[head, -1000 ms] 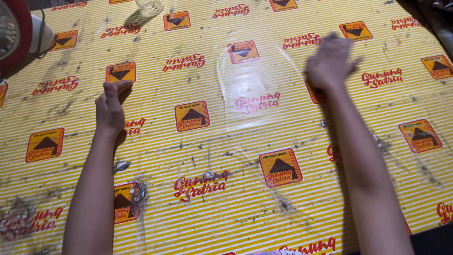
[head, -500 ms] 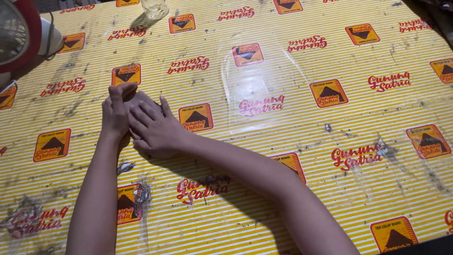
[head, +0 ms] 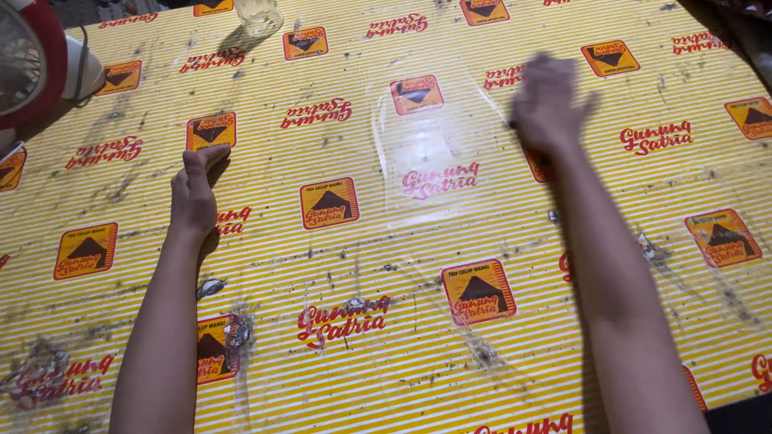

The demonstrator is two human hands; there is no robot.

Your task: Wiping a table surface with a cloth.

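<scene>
Clear plastic sheet (head: 438,145) flat on striped yellow tablecloth (head: 362,378), centre toward 12 o'clock. Right hand (head: 547,104) blurred at sheet's 3 o'clock edge, fingers apart, nothing gripped; contact with sheet not discernible. Left hand (head: 193,197) loosely curled, empty, at 9 o'clock, well apart. Probable risk: sheet sliding or creasing under swiping hand.

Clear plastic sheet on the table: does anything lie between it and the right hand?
Nothing visible does. The right hand, blurred, is at the right edge of the clear plastic sheet, and only the yellow striped table cover shows beneath. The left hand rests far off on the cover.
</scene>
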